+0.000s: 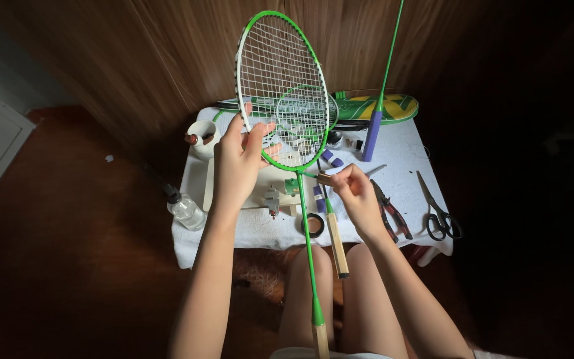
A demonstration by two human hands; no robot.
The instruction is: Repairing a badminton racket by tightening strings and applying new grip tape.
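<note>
1. Clearly, the left hand (237, 166) holds the green racket (280, 86) by its frame rim, above the worktop (400, 159).
2. Light, stiff frame; strings look fragile.
3. The right hand (357, 196) pinches a wooden-handled tool (335, 233) beside the shaft.

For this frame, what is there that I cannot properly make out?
Head view only:
- Racket handle: its butt end is cut off by the bottom edge.
- Right hand: what its fingertips pinch near the shaft is too small to tell.
- Second racket: mostly hidden behind the held racket's strings.
- Cup: contents too small and dim.
- Right of the table: lost in shadow.
</note>
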